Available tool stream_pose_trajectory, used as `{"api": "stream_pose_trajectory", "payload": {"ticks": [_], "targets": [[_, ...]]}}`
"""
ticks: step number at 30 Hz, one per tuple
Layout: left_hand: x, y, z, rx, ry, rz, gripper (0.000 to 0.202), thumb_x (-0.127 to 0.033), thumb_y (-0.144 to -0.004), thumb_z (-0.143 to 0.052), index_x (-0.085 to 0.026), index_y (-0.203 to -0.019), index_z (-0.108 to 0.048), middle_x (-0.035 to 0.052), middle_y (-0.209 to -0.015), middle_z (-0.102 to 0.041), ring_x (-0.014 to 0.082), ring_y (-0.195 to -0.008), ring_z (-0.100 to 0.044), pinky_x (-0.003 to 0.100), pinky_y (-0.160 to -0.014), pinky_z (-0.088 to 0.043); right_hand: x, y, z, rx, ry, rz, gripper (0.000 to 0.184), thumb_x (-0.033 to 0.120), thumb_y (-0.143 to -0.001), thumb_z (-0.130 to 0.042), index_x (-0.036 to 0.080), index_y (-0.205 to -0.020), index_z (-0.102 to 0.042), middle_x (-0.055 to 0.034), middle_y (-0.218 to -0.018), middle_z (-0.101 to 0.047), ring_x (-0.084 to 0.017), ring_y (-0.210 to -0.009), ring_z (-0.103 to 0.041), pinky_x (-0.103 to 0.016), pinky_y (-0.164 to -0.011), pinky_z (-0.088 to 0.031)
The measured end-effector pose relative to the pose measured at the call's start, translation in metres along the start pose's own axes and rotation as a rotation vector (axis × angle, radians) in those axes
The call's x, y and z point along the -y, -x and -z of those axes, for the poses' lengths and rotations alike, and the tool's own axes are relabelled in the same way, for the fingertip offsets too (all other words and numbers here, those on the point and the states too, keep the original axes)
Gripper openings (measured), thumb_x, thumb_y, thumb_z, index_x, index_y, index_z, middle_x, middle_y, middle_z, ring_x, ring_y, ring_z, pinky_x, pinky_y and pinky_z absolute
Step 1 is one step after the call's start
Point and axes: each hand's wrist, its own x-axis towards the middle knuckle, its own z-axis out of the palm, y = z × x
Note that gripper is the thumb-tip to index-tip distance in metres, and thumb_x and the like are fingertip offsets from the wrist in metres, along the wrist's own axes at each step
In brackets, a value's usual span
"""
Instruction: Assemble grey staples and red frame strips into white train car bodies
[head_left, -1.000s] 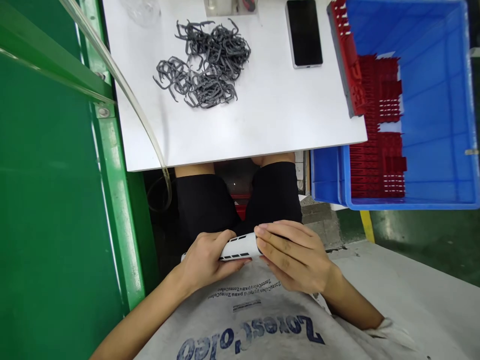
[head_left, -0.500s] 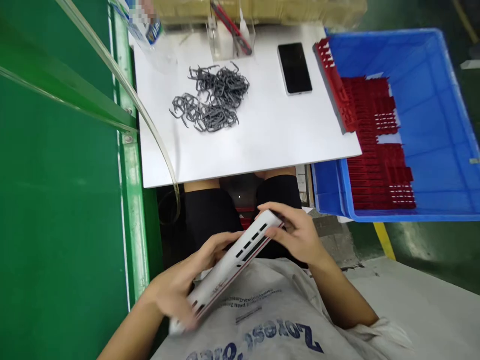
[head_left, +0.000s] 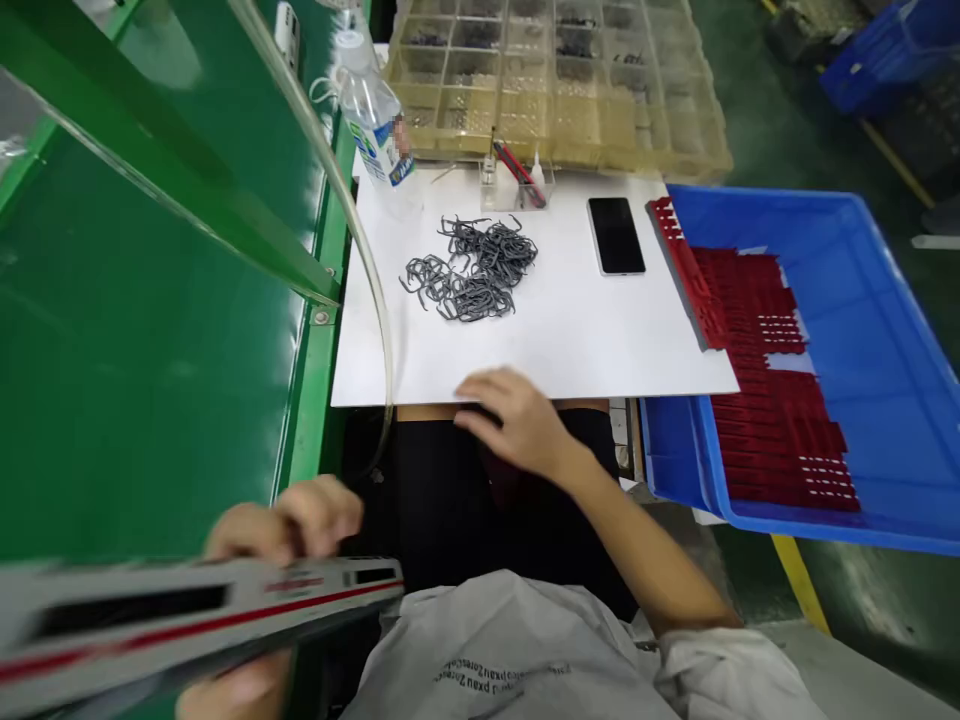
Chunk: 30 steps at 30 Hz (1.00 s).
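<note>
My left hand [head_left: 281, 530] grips a long white slotted panel with a red stripe [head_left: 180, 615], held out to the lower left and blurred by motion. My right hand [head_left: 514, 420] hovers with loosely spread fingers at the near edge of the white table [head_left: 600, 350], holding nothing. A tangle of several dark grey clips [head_left: 472, 270] lies on the table ahead of that hand.
A black phone [head_left: 616, 235] lies at the table's right. A blue crate [head_left: 885, 330] with red slotted parts [head_left: 765, 370] stands beside it. A water bottle [head_left: 371, 115], a small clear holder [head_left: 514, 180] and a compartment tray [head_left: 555, 80] sit at the back. Green machine frame [head_left: 150, 330] on the left.
My right hand let go of the white panel and moved up to the table edge. My left hand swung the panel away to the lower left. The camera tilted up.
</note>
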Motion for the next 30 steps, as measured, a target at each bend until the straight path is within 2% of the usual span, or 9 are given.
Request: {"api": "stream_pose_trajectory", "payload": {"ticks": [3, 6, 9, 14, 16, 19, 21, 24, 30], "targets": [[0.027, 0.013, -0.03, 0.217, 0.288, 0.315, 0.041, -0.04, -0.095, -0.086, -0.03, -0.118, -0.053, -0.004, -0.086, -0.073, 0.0116, -0.055, -0.062, 0.024, -0.055, -0.054, -0.032, -0.069, 0.014, -0.048, 0.379, 0.039, 0.024, 0.019, -0.106, -0.068, 0.017, -0.126, -0.081, -0.0177, -0.134, -0.075, -0.035, -0.119, -0.066, -0.054, -0.101, -0.055], [0.058, 0.023, -0.038, 0.294, 0.324, 0.564, 0.039, -0.037, -0.095, -0.087, -0.025, -0.105, -0.051, -0.0067, -0.067, -0.065, 0.0101, -0.045, -0.057, 0.018, -0.047, -0.045, -0.048, -0.118, 0.017, 0.067, 0.504, 0.028, 0.019, 0.012, -0.1, -0.072, 0.017, -0.112, -0.085, -0.0161, -0.129, -0.076, -0.036, -0.118, -0.065, -0.052, -0.097, -0.054], [0.072, 0.023, -0.031, 0.314, 0.083, 0.748, 0.042, -0.034, -0.085, -0.092, -0.021, -0.09, -0.052, -0.0027, -0.066, -0.065, 0.0113, -0.05, -0.058, 0.021, -0.051, -0.044, -0.057, -0.144, 0.02, 0.008, 0.403, 0.062, 0.017, 0.014, -0.1, -0.07, 0.018, -0.099, -0.086, -0.013, -0.119, -0.079, -0.032, -0.113, -0.068, -0.049, -0.098, -0.054], [0.064, 0.012, -0.021, 0.295, -0.103, 0.758, 0.04, -0.04, -0.084, -0.092, -0.019, -0.085, -0.058, -0.0033, -0.064, -0.062, 0.0116, -0.056, -0.052, 0.024, -0.056, -0.041, -0.078, -0.168, 0.042, -0.259, -0.038, -0.131, 0.016, 0.03, -0.095, -0.076, 0.019, -0.102, -0.086, -0.0061, -0.1, -0.08, -0.021, -0.082, -0.067, -0.036, -0.08, -0.057], [0.061, 0.009, -0.02, 0.267, -0.088, 0.721, 0.047, -0.049, -0.084, -0.095, -0.019, -0.084, -0.059, -0.0025, -0.067, -0.061, 0.0116, -0.058, -0.051, 0.024, -0.056, -0.04, -0.085, -0.173, 0.055, -0.337, -0.067, -0.171, 0.021, 0.035, -0.098, -0.074, 0.018, -0.105, -0.084, -0.0056, -0.095, -0.08, -0.02, -0.079, -0.066, -0.034, -0.074, -0.055], [0.061, 0.01, -0.021, 0.223, -0.017, 0.636, 0.052, -0.062, -0.091, -0.088, -0.017, -0.107, -0.069, 0.0029, -0.083, -0.068, 0.0165, -0.068, -0.061, 0.028, -0.064, -0.05, -0.086, -0.17, 0.077, -0.352, 0.19, -0.001, 0.024, 0.034, -0.107, -0.063, 0.019, -0.111, -0.082, -0.0091, -0.108, -0.079, -0.024, -0.093, -0.07, -0.035, -0.08, -0.055], [0.064, 0.014, -0.021, 0.197, 0.007, 0.609, 0.053, -0.064, -0.1, -0.078, -0.018, -0.126, -0.069, 0.0063, -0.094, -0.072, 0.0202, -0.077, -0.068, 0.031, -0.072, -0.056, -0.083, -0.161, 0.094, -0.223, 0.407, 0.14, 0.026, 0.031, -0.11, -0.058, 0.021, -0.114, -0.082, -0.0099, -0.112, -0.077, -0.025, -0.097, -0.069, -0.037, -0.084, -0.054], [0.068, 0.022, -0.016, 0.168, -0.032, 0.605, 0.047, -0.061, -0.102, -0.077, -0.018, -0.119, -0.071, 0.0066, -0.092, -0.073, 0.0199, -0.074, -0.068, 0.031, -0.069, -0.056, -0.076, -0.143, 0.118, -0.016, 0.569, 0.238, 0.031, 0.026, -0.111, -0.052, 0.024, -0.116, -0.083, -0.0089, -0.11, -0.075, -0.024, -0.093, -0.067, -0.036, -0.081, -0.052], [0.062, 0.019, -0.014, 0.261, 0.014, 0.693, 0.045, -0.057, -0.095, -0.086, -0.018, -0.11, -0.069, 0.0048, -0.091, -0.07, 0.021, -0.079, -0.067, 0.036, -0.078, -0.061, -0.074, -0.099, 0.138, 0.16, 0.774, 0.102, 0.033, 0.015, -0.104, -0.056, 0.024, -0.112, -0.087, -0.0098, -0.127, -0.077, -0.023, -0.088, -0.068, -0.034, -0.069, -0.045]]}}
